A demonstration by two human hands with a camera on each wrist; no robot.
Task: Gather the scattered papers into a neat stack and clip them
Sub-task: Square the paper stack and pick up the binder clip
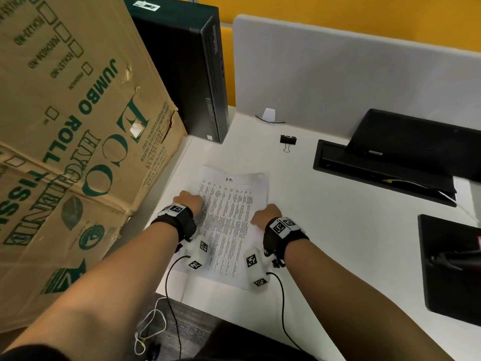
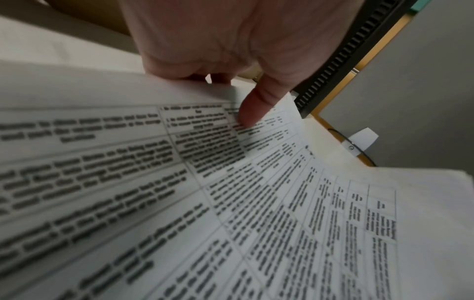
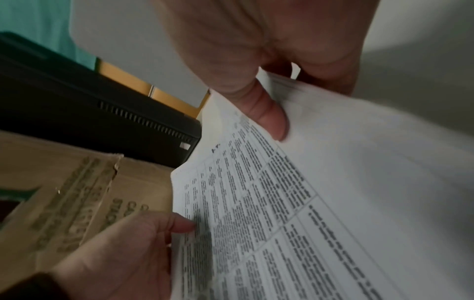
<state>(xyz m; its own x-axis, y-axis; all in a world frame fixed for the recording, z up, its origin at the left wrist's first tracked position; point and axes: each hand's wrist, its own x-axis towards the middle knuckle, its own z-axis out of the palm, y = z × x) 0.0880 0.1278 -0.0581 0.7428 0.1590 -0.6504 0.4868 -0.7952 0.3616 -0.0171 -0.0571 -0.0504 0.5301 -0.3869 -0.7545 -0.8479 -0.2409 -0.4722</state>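
Observation:
A stack of printed papers lies lengthwise on the white desk, raised slightly between both hands. My left hand pinches the stack's left edge, thumb on top of the printed sheet and fingers curled under. My right hand pinches the right edge the same way, thumb on the page. The left hand also shows in the right wrist view. A black binder clip lies alone on the desk beyond the papers, untouched.
A large cardboard box fills the left side. A black computer tower stands behind it. A grey divider panel backs the desk. A black cable tray with raised lid and a black pad lie to the right.

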